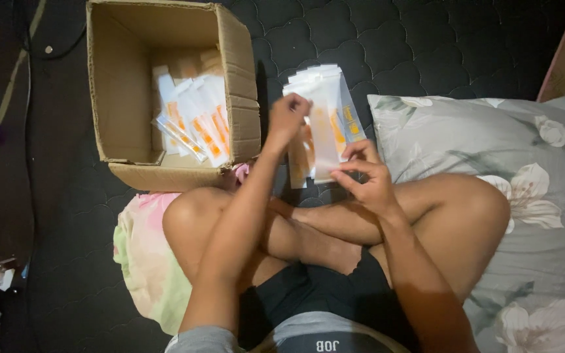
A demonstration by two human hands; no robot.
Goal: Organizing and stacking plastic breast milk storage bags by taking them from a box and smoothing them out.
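White sachet [325,140] held in both hands, mid-sort beside the cardboard box [240,98].
Your left hand [287,119] pinches its top, your right hand [367,176] its bottom; next, set it on the stack [348,117].

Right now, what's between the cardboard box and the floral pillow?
Head view: a stack of clear sleeve packets on the dark mattress, held by the left hand and right hand.

You have one open cardboard box [171,91] in front of you and one flowered grey pillow [492,196] by your leg. The white-and-orange sachets [194,124] overlap too much to count, in the box or in the stack [325,98].
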